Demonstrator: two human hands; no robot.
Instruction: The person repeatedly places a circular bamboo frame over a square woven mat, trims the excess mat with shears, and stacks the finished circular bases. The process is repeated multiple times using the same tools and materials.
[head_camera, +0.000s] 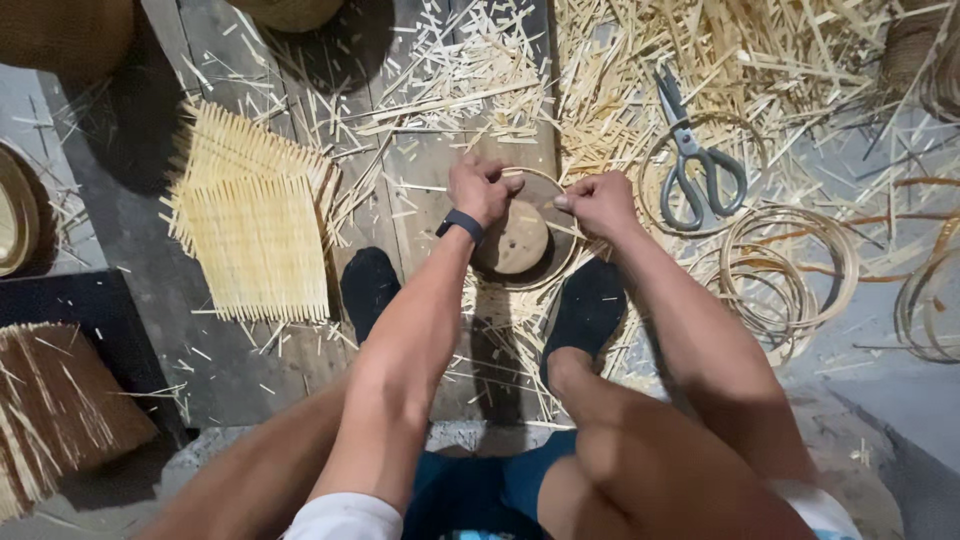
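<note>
Frame centre, on floor between feet: round wooden form (512, 240) with thin bamboo hoop (560, 215) around it. Left hand (482, 188) clenched on hoop's top edge, right hand (598, 200) pinching strip at right. Hoop likely light, springy, splintery; grip at rim. Scissors (695, 165) upper right, woven mat (250, 225) left.
</note>
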